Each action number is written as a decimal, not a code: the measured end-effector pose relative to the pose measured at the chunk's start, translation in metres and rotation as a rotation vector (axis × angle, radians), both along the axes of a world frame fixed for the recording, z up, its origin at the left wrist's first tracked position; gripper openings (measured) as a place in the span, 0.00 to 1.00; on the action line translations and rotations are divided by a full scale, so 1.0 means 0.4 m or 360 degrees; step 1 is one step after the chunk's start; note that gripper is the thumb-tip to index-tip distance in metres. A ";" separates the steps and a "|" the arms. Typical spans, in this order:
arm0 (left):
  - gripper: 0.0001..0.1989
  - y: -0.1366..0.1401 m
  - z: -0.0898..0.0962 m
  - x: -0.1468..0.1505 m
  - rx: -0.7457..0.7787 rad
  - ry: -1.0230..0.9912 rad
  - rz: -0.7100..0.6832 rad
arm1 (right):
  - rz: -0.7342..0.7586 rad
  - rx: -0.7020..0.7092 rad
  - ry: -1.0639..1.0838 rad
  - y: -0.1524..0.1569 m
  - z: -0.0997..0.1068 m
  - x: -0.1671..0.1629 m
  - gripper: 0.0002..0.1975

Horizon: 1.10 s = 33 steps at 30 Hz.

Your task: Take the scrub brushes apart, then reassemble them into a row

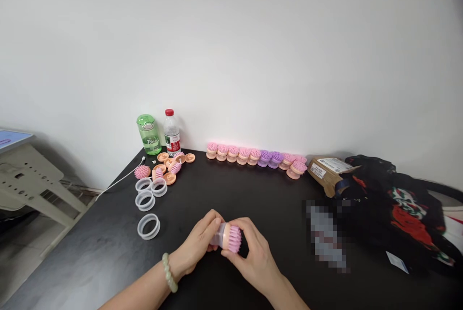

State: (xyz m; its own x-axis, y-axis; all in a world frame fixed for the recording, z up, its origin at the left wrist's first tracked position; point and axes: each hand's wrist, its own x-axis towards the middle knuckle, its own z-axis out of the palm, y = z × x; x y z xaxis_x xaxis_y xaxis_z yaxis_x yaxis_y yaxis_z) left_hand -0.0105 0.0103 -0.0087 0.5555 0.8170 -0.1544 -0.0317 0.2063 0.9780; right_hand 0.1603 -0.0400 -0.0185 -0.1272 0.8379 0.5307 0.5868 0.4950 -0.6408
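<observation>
A round scrub brush (231, 238) with pink bristles and a peach collar lies sideways between my hands, above the black table. My left hand (200, 240), with a beaded bracelet at its wrist, is closed around the brush's translucent body (218, 236). The fingers and thumb of my right hand (253, 252) grip the peach collar near the bristles. To the left lie several translucent plastic rings (148, 227). Behind them is a loose pile of peach discs (169, 178) and pink bristle heads (142, 171).
Along the wall stands a row of pink brushes (243, 155) and purple brushes (270, 158). A green bottle (149, 135) and a red-capped water bottle (172, 134) are at the back left. On the right are a cardboard box (327, 175), a dark patterned bag (408, 218) and a blurred patch.
</observation>
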 end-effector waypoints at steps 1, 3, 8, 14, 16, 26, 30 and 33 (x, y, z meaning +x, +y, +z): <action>0.21 -0.001 0.005 -0.001 0.0073 0.0010 0.0004 | -0.0052 -0.0030 0.0008 0.000 -0.003 -0.001 0.20; 0.20 0.000 0.011 -0.003 0.0154 0.0017 -0.0004 | -0.0064 -0.0038 0.0006 -0.002 -0.005 -0.002 0.18; 0.21 0.006 0.002 0.002 -0.0074 0.0042 -0.0064 | 0.0156 0.0154 -0.0119 -0.008 0.011 -0.003 0.13; 0.23 0.004 -0.013 0.011 -0.0377 -0.0015 -0.0188 | 0.0358 0.0519 -0.0417 -0.013 0.035 -0.010 0.15; 0.23 0.002 -0.009 0.010 -0.0388 -0.0032 -0.0176 | 0.0326 0.0474 -0.0412 -0.013 0.031 -0.008 0.14; 0.21 0.000 0.018 -0.008 0.0144 -0.0382 -0.0148 | -0.0079 -0.0590 0.0454 0.009 -0.001 -0.001 0.09; 0.26 0.010 0.020 -0.016 0.0115 -0.0346 -0.0076 | -0.0033 -0.0558 0.0648 0.012 -0.012 -0.002 0.14; 0.21 0.012 0.026 -0.017 0.0094 -0.0167 -0.0059 | -0.0053 -0.0446 0.0615 0.010 -0.024 0.001 0.18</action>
State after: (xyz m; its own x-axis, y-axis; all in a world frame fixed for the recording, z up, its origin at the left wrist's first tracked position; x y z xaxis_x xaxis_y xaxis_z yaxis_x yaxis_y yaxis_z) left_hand -0.0172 0.0151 0.0016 0.5960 0.8017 -0.0460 -0.1277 0.1512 0.9802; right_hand 0.1609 -0.0360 -0.0282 0.0643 0.9558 0.2868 0.2920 0.2568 -0.9213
